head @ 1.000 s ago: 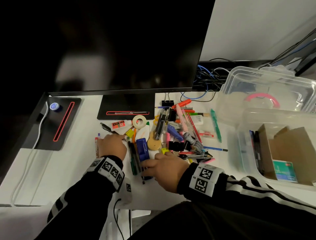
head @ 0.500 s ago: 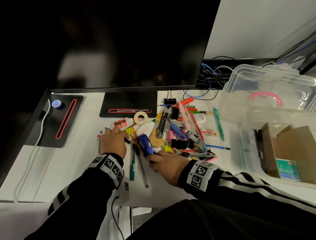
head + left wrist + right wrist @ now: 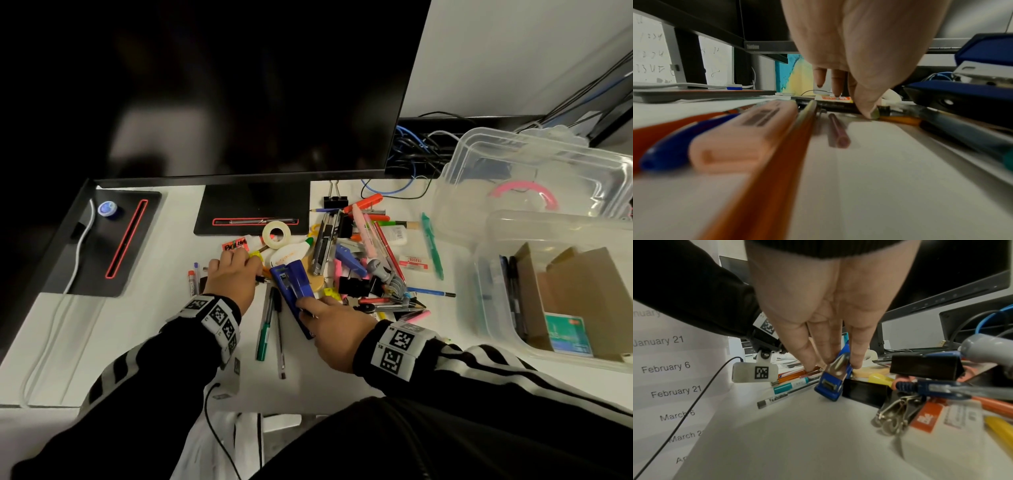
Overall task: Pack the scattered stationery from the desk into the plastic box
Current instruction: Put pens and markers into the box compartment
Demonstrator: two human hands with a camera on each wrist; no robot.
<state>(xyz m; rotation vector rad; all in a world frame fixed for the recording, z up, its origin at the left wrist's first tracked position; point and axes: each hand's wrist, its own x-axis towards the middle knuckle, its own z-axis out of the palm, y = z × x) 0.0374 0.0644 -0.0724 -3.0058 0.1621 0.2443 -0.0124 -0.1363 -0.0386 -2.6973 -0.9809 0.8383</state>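
Observation:
Stationery lies heaped mid-desk: pens, binder clips (image 3: 352, 286), a tape roll (image 3: 276, 234), erasers. My right hand (image 3: 310, 308) grips the near end of a blue stapler (image 3: 294, 281), thumb on one side and fingers on the other; the right wrist view shows the stapler (image 3: 830, 386) tilted up off the desk between the fingertips (image 3: 856, 365). My left hand (image 3: 236, 270) lies left of the heap, fingers curled over a black pen (image 3: 263, 279). In the left wrist view its thumb (image 3: 867, 112) presses that pen (image 3: 840, 107). The clear plastic box (image 3: 493, 308) stands at the right.
The box holds cardboard (image 3: 575, 294) and dark pens. Its clear lid (image 3: 534, 161) with a pink ring lies behind it. A monitor stands over its black base (image 3: 251, 209). A black pad (image 3: 113, 240) with a white cable is at the left. A green pen (image 3: 264, 329) lies between my hands.
My right hand took hold of the blue stapler and tipped it up off the desk. My left hand slid farther back along the black pen.

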